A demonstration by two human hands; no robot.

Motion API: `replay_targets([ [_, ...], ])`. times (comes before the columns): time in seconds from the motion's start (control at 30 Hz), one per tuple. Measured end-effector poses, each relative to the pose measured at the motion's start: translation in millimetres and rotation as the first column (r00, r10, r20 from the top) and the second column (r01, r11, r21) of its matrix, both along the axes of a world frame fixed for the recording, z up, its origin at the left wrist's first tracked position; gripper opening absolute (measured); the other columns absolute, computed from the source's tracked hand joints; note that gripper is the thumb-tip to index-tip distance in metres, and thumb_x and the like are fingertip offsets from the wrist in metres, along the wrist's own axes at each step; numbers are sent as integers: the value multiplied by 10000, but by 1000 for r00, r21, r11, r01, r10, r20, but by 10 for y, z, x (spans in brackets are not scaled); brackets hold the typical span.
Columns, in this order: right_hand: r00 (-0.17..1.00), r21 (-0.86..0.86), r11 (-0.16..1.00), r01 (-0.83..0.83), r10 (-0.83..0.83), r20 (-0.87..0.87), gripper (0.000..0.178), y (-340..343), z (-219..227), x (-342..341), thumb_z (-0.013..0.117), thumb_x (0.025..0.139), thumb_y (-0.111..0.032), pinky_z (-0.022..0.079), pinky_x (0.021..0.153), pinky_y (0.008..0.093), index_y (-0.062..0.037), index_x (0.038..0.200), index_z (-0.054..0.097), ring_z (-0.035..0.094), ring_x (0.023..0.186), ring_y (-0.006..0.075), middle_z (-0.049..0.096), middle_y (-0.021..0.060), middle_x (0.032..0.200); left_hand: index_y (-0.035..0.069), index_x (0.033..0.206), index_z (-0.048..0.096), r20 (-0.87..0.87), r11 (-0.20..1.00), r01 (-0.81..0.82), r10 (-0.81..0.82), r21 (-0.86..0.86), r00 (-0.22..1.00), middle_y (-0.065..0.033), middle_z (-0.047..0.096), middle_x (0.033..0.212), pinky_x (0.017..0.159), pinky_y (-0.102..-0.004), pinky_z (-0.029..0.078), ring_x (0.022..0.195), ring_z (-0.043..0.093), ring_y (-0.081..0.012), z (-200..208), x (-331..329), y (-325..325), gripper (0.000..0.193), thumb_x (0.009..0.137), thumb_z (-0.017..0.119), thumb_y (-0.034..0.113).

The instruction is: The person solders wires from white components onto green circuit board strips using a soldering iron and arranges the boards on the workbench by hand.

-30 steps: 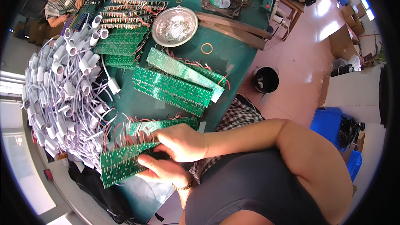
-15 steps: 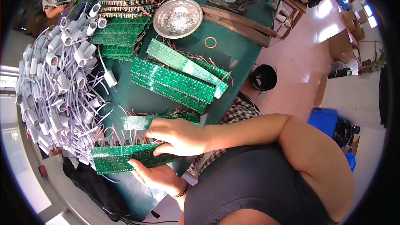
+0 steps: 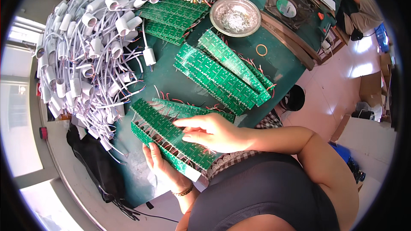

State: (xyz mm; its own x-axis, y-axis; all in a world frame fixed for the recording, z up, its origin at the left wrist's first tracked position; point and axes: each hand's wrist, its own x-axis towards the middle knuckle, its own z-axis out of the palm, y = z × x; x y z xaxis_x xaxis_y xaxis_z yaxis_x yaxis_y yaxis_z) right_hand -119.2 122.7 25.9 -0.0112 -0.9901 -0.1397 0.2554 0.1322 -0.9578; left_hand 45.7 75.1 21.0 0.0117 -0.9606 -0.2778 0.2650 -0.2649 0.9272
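**Green boards held in my left hand**

My left hand grips the boards by their near side, tilted above the surface. My right hand is over the upper face, thumb and forefinger apart; I can't tell whether they touch it. Wired parts show between the boards. White cables heap to the left; a bowl sits farther off.

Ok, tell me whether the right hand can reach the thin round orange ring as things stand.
Probably, with a stretch: the right hand seems to grip nothing, and the thin orange ring lies uncovered. Flat green circuit boards lie between, but look low enough to reach over.
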Motion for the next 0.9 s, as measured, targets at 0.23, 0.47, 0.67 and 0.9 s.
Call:
replay_targets([
  [0.23, 790, -493, 858, 146, -401, -463, 436, 124, 199, -370, 664, 854, -36, 529, 657, 326, 4, 1269, 537, 664, 751, 255, 662, 169, 945, 4, 1276, 466, -25, 996, -49, 47, -73, 999, -137, 579, 1141, 808, -352, 562, 957, 638, -224, 17, -7, -31, 347, 996, 480, 208],
  [0.47, 443, -467, 878, -107, -378, -813, 345, -12, -166, -520, 606, 808, -85, 510, 572, 349, -7, 1141, 559, 634, 704, 270, 596, 89, 801, 24, 1494, 191, 750, 746, 358, 277, -562, 601, -260, 154, 1508, 1101, -534, 241, 1366, 256, -391, -204, -97, -72, 788, 872, 647, 188],
  [0.67, 254, -223, 948, -228, -163, -953, 439, 34, -59, -400, 585, 795, -115, 531, 516, 336, 25, 1203, 506, 647, 627, 249, 586, 125, 816, 59, 1503, 210, 968, 576, 781, -90, 241, -232, -242, 78, 1566, 1078, -678, 83, 1439, 5, -469, -22, -68, -228, 981, 828, 435, 733],
  [0.9, 481, -218, 954, -204, -96, -872, 387, 47, -138, -234, 631, 856, -187, 532, 551, 368, -38, 1192, 510, 637, 659, 279, 584, 111, 823, 3, 1502, 150, 995, 512, 858, -100, 27, 29, -282, 44, 1554, 1048, -704, 125, 1428, 34, -492, -137, -114, -464, 988, 862, 387, 717],
])
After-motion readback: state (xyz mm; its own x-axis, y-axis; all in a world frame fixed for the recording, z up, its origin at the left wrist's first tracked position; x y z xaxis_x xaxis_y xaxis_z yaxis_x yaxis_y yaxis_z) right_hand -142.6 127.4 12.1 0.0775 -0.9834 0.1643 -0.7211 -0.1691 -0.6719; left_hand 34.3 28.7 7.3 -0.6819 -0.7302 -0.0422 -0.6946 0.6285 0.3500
